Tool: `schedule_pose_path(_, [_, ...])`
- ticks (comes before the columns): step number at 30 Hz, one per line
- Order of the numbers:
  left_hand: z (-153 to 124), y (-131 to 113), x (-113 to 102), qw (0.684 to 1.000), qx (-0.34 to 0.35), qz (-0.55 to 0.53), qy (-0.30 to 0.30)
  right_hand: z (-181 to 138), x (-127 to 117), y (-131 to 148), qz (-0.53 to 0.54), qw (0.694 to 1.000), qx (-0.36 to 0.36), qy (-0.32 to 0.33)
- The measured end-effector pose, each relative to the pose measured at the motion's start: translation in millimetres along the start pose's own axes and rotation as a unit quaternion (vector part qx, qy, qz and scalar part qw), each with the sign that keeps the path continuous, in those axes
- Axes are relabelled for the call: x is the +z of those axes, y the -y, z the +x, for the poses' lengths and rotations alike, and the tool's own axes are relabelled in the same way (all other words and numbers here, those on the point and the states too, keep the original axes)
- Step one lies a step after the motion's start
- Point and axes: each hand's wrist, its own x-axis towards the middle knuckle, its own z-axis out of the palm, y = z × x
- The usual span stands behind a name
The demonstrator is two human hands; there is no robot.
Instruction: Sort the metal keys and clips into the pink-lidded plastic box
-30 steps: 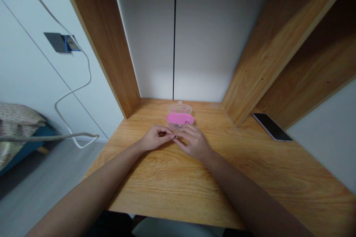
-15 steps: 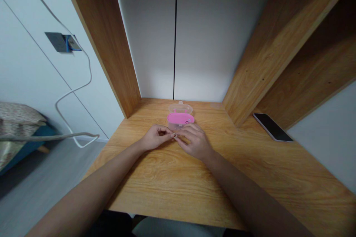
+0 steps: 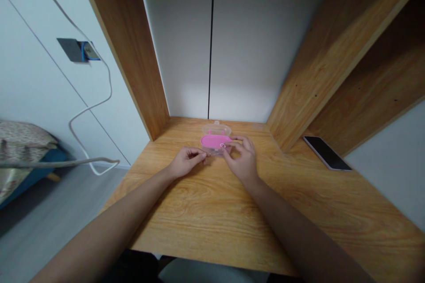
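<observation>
Your right hand (image 3: 244, 159) is at the small pink box (image 3: 215, 142), its clear lid (image 3: 216, 129) standing open behind; thumb and forefinger pinch a tiny ring-like thing (image 3: 223, 146) at the box's right edge. Too small to tell whether it is inside yet, so the stowing looks near done, not finished. Your left hand (image 3: 186, 162) rests on the counter (image 3: 212, 212) just left of the box, fingers curled loosely, holding nothing visible. Both forearms lie low, converging. Phone (image 3: 327, 153) well apart, right.

Head-worn camera, looking forward and down, desk (image 3: 206, 212) close, alcove beyond
</observation>
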Motion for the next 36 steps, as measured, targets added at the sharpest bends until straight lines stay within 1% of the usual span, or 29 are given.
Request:
schedule_pose_path(3, [0,0,0,1.0,0.005,0.007,-0.004,2,6,-7,-0.024,0.999,0.034,-0.003])
schedule_pose_path(7, [1,1,0,1.0,0.011,0.008,-0.007,4,11,-11,-0.034,0.998,0.044,0.018])
schedule_pose_path(14, [4,4,-2,0.997,0.018,-0.018,-0.069,6,16,-9,-0.037,0.998,0.046,0.03])
schedule_pose_path(17, [5,4,-3,0.995,0.02,-0.01,-0.101,7,16,-10,-0.04,0.997,0.046,0.042])
schedule_pose_path(20, [5,5,-8,0.99,0.023,0.039,-0.133,7,14,-11,-0.042,0.997,0.033,0.061])
schedule_pose_path(22, [5,5,-16,0.982,0.031,0.121,-0.141,6,13,-12,-0.044,0.996,0.027,0.071])
schedule_pose_path(23, [5,5,-21,0.974,0.038,0.176,-0.139,5,12,-12,-0.045,0.996,0.026,0.074])
schedule_pose_path(26, [5,7,-39,0.933,0.044,0.334,-0.124,3,11,-13,-0.048,0.995,0.026,0.086])
schedule_pose_path(29, [5,11,-57,0.903,0.019,0.419,-0.089,2,10,-11,-0.049,0.994,0.026,0.093])
schedule_pose_path(32, [3,17,-68,0.895,0.01,0.444,-0.035,1,8,-7,-0.044,0.995,0.017,0.089])
schedule_pose_path(36, [1,24,-73,0.905,0.024,0.424,0.024,-2,2,-3,-0.031,0.996,0.002,0.083])
